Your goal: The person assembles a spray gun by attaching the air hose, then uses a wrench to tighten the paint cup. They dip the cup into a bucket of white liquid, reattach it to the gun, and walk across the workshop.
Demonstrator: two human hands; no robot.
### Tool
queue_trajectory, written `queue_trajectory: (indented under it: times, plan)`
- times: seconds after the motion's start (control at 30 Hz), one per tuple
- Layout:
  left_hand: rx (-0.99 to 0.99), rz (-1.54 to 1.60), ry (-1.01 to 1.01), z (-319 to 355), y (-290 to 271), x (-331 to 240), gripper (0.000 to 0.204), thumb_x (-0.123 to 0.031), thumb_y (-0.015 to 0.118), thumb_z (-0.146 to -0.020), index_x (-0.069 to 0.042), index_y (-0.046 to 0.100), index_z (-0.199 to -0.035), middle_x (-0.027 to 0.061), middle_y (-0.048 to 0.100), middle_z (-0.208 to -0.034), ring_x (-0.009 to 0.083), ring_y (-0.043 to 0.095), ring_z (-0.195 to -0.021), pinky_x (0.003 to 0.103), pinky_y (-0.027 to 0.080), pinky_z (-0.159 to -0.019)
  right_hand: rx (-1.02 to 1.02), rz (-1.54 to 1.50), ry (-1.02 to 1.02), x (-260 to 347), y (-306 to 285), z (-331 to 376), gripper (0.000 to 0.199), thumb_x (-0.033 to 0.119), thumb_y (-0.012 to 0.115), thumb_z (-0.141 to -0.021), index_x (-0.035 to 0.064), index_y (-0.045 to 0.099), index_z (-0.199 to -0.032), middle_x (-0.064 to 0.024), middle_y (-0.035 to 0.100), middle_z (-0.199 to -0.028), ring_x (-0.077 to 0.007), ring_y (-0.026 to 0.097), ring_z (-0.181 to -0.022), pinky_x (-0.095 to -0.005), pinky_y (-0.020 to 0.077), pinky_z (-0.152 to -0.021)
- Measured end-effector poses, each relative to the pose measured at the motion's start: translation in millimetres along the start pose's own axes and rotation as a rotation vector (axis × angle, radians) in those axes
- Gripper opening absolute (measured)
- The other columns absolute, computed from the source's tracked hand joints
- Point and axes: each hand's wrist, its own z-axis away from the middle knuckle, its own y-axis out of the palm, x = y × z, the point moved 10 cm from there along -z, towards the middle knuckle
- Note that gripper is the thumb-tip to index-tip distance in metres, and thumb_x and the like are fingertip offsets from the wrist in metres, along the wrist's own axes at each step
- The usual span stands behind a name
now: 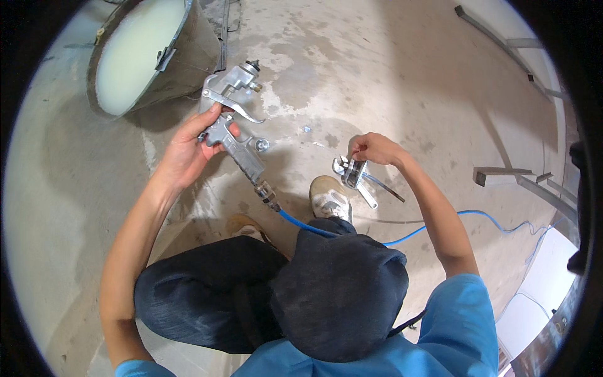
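Note:
My left hand (191,144) grips a silver metal spray gun (235,119) by its handle, holding it above the concrete floor with its nozzle end pointing away from me. A blue air hose (301,224) runs from the bottom of the gun's handle, behind my knee and off to the right. My right hand (374,149) pinches the top of a small shiny metal tool, perhaps an adjustable wrench (353,174), which hangs just above my shoe (330,198). I am crouched, with dark trousers and a blue shirt.
A large metal tub (201,44) holding pale milky liquid stands at the upper left, close to the gun. Grey metal bars and frames (521,179) lie along the right side. The stained concrete floor (352,69) stretches ahead.

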Motion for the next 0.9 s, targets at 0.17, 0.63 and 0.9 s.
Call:
queue_trajectory:
  times: [0.17,0.63,0.9]
  plan:
    - [-0.066,0.028,-0.020,3.4,-3.8,11.0,0.031,-0.034,0.056,-0.109,-0.006,0.062,-0.122,0.0054,0.072,-0.097,0.0116,0.068,-0.090,0.027,0.053,-0.077,-0.025,-0.183,-0.051,5.7,-2.1,3.9,0.020,0.024,0.074,-0.085,0.0076,0.076,-0.097,-0.0088,0.074,-0.090,-0.0249,0.069,-0.086,-0.0376,0.0528,-0.080]
    - [-0.068,0.029,-0.055,-6.8,-4.4,20.2,0.032,-0.035,0.053,-0.110,-0.007,0.061,-0.123,0.0051,0.072,-0.098,0.0102,0.066,-0.086,0.027,0.054,-0.075,-0.483,0.055,0.417,10.8,-35.8,103.5,0.044,0.045,0.068,-0.092,0.0032,0.076,-0.102,-0.0215,0.076,-0.096,-0.0388,0.073,-0.095,-0.0479,0.0569,-0.087]
    - [-0.080,0.037,-0.098,-5.5,4.6,29.7,0.033,-0.038,0.052,-0.111,-0.010,0.061,-0.126,0.0060,0.073,-0.103,0.0108,0.066,-0.089,0.027,0.053,-0.075,-0.501,0.047,0.497,33.5,8.6,98.9,0.037,0.040,0.073,-0.084,0.0040,0.078,-0.091,-0.0201,0.076,-0.086,-0.0373,0.074,-0.087,-0.0470,0.0581,-0.082]
